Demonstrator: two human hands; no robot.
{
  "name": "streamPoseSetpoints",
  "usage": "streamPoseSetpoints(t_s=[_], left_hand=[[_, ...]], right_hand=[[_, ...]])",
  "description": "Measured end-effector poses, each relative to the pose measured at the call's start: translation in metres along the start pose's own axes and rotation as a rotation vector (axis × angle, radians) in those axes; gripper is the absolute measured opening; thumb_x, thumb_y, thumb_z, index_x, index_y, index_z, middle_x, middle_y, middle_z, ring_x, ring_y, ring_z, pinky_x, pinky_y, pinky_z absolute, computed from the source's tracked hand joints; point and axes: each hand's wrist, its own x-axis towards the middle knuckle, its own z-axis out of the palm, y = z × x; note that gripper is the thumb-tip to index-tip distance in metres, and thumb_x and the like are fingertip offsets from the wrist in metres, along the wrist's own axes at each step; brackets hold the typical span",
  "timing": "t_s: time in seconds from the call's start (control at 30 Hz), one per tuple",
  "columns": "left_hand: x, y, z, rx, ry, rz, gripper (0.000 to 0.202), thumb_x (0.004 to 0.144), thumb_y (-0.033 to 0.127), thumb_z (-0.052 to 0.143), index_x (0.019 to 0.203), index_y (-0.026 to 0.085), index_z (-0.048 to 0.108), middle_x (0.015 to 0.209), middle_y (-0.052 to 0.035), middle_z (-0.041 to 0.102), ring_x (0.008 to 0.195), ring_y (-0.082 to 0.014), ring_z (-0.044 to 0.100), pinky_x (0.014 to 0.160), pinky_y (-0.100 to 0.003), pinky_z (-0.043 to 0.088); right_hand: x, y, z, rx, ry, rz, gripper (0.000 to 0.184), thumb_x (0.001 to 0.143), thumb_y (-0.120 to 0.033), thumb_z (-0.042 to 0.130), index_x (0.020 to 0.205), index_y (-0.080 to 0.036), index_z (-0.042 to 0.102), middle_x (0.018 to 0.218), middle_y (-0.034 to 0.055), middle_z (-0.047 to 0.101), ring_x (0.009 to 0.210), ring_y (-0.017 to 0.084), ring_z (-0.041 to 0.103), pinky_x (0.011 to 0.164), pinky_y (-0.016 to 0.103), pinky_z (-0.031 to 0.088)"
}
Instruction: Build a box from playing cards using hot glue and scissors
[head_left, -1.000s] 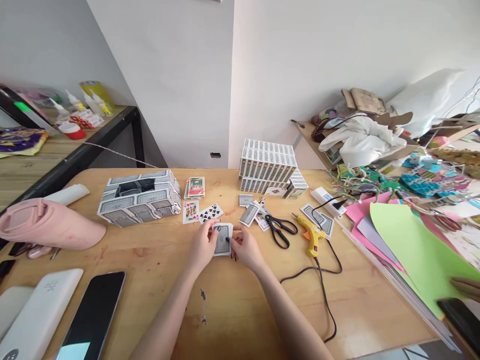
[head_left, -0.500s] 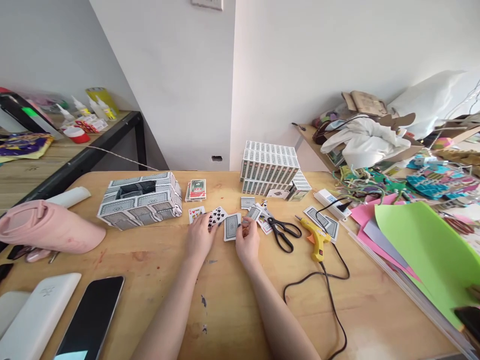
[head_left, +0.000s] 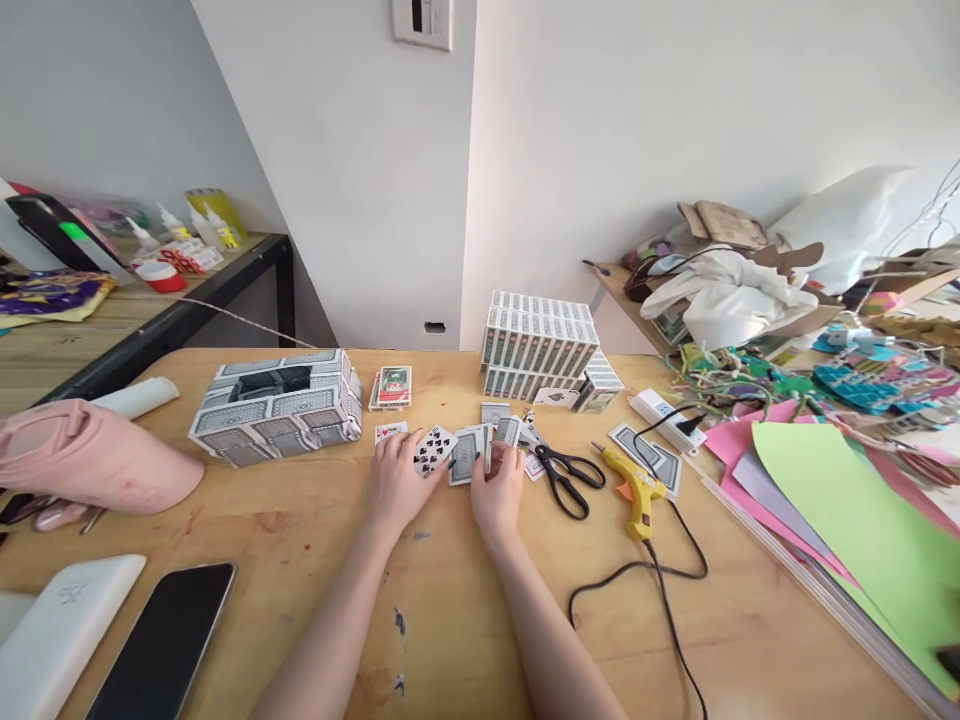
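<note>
My left hand (head_left: 405, 482) is closed on a spade playing card (head_left: 433, 452), its face up between thumb and fingers. Close beside it, my right hand (head_left: 498, 495) grips patterned-back cards at their right edge; one lies flat-on to me (head_left: 466, 456) and others stand more edge-on. Just beyond my left fingers rests a red-suited face card (head_left: 391, 431). More loose cards (head_left: 534, 466) lie right of my right hand, partly under black-handled scissors (head_left: 571, 480). Another card (head_left: 495, 413) sits back down behind the hands.
A card-covered box (head_left: 274, 408) with a top opening stands left, near card packs (head_left: 391, 388). Stacked card boxes (head_left: 536, 340) stand behind. A yellow glue gun (head_left: 637, 490) with a trailing cord, a power strip (head_left: 667, 420) and coloured paper (head_left: 817, 480) lie right; a phone (head_left: 165, 640) lies left.
The spade card in my left hand has turned more upright. The card in my right hand has come down to the left against the patterned-back card. The camera view has tilted up slightly.
</note>
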Motion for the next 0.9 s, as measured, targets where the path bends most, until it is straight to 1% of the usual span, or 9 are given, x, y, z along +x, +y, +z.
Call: streamPoseSetpoints(t_s=[0.17, 0.27, 0.37, 0.43, 0.5, 0.6, 0.67, 0.8, 0.9], left_hand=[[0.001, -0.005, 0.001, 0.077, -0.111, -0.2, 0.043, 0.071, 0.043, 0.061, 0.108, 0.022, 0.057, 0.107, -0.0097, 0.058, 0.1, -0.031, 0.048, 0.078, -0.041, 0.038], [0.004, -0.011, 0.004, 0.001, -0.164, -0.213, 0.036, 0.071, 0.04, 0.063, 0.102, 0.023, 0.058, 0.095, -0.0052, 0.062, 0.092, -0.0267, 0.051, 0.074, -0.037, 0.038], [0.003, -0.014, 0.002, -0.059, -0.102, -0.169, 0.035, 0.069, 0.04, 0.065, 0.099, 0.023, 0.059, 0.092, -0.0044, 0.062, 0.089, -0.024, 0.052, 0.077, -0.035, 0.038], [-0.001, -0.013, -0.002, -0.037, -0.028, -0.169, 0.034, 0.067, 0.04, 0.067, 0.096, 0.023, 0.061, 0.096, -0.0063, 0.06, 0.094, -0.0258, 0.05, 0.079, -0.036, 0.038], [-0.004, -0.012, -0.006, 0.011, 0.016, -0.215, 0.029, 0.067, 0.04, 0.067, 0.091, 0.024, 0.064, 0.099, -0.0077, 0.058, 0.097, -0.0285, 0.048, 0.077, -0.039, 0.038], [-0.005, -0.012, -0.01, 0.022, -0.001, -0.284, 0.014, 0.068, 0.035, 0.066, 0.078, 0.026, 0.068, 0.095, -0.0077, 0.057, 0.093, -0.0291, 0.048, 0.072, -0.039, 0.038], [-0.004, -0.013, -0.009, -0.001, -0.023, -0.283, 0.009, 0.07, 0.032, 0.064, 0.072, 0.025, 0.069, 0.091, -0.0077, 0.058, 0.09, -0.0284, 0.048, 0.07, -0.039, 0.037], [-0.003, -0.014, -0.006, -0.017, -0.02, -0.201, 0.012, 0.073, 0.03, 0.059, 0.069, 0.023, 0.067, 0.089, -0.0077, 0.061, 0.089, -0.0278, 0.05, 0.07, -0.039, 0.038], [0.008, -0.008, -0.007, -0.158, -0.042, -0.111, 0.015, 0.077, 0.028, 0.052, 0.072, 0.021, 0.064, 0.082, -0.0052, 0.064, 0.08, -0.0213, 0.055, 0.071, -0.033, 0.042]], right_hand=[[-0.002, -0.007, -0.001, -0.103, 0.037, -0.026, 0.026, 0.075, -0.022, 0.045, 0.1, -0.02, 0.049, 0.099, 0.0101, 0.045, 0.078, 0.021, 0.053, 0.066, 0.034, 0.045], [-0.003, -0.006, 0.001, -0.089, -0.006, -0.039, 0.023, 0.075, -0.021, 0.044, 0.097, -0.02, 0.049, 0.095, 0.0082, 0.045, 0.073, 0.019, 0.052, 0.065, 0.033, 0.044], [-0.003, -0.004, 0.003, -0.078, -0.032, -0.056, 0.02, 0.075, -0.021, 0.044, 0.094, -0.02, 0.051, 0.094, 0.0077, 0.045, 0.07, 0.018, 0.05, 0.066, 0.033, 0.042], [-0.003, -0.003, 0.003, -0.07, -0.045, -0.061, 0.017, 0.075, -0.021, 0.044, 0.091, -0.02, 0.052, 0.093, 0.0074, 0.046, 0.069, 0.018, 0.049, 0.066, 0.032, 0.042], [-0.003, -0.002, 0.002, -0.061, -0.057, -0.061, 0.016, 0.075, -0.021, 0.045, 0.089, -0.02, 0.053, 0.092, 0.007, 0.046, 0.068, 0.017, 0.048, 0.067, 0.032, 0.042], [-0.003, -0.002, 0.001, -0.055, -0.066, -0.064, 0.015, 0.075, -0.02, 0.045, 0.087, -0.02, 0.054, 0.091, 0.0062, 0.047, 0.064, 0.016, 0.048, 0.065, 0.031, 0.042], [-0.002, -0.002, 0.0, -0.05, -0.069, -0.068, 0.015, 0.075, -0.02, 0.044, 0.086, -0.02, 0.055, 0.089, 0.0053, 0.047, 0.059, 0.014, 0.046, 0.063, 0.03, 0.042], [-0.001, -0.002, -0.002, -0.027, -0.079, -0.07, 0.016, 0.074, -0.019, 0.044, 0.084, -0.02, 0.056, 0.086, 0.0041, 0.047, 0.055, 0.013, 0.046, 0.061, 0.029, 0.042], [0.0, -0.003, -0.002, -0.026, -0.092, -0.049, 0.017, 0.074, -0.019, 0.043, 0.083, -0.019, 0.057, 0.085, 0.0034, 0.048, 0.056, 0.012, 0.048, 0.061, 0.028, 0.042]])
